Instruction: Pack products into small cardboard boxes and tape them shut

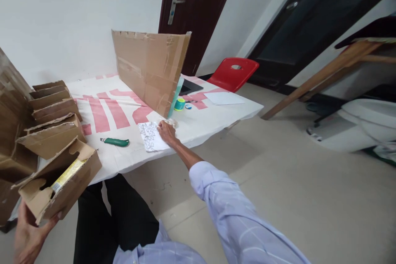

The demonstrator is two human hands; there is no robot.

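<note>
The open cardboard box, with a yellow carton inside, is held at the counter's near left edge; whether any of it rests on the counter cannot be told. The left hand grips its near lower end between thumb and fingers. The right hand is on the counter, fingers curled at the right part of a marked sheet of paper, beside a clear crumpled wrapper; I cannot tell whether it pinches either one or only presses down.

The step in hand looks like supporting the box with one hand while the other deals with the paper. Moving the box would call for a firm left grip and an upward-facing opening, so that the carton stays in; lifting the sheet would call for a clear pinch on its edge.

Farther out, a green utility knife lies left of the sheet, more cardboard boxes line up behind the held one, and a cardboard panel stands beyond, near a green tape roll.
</note>
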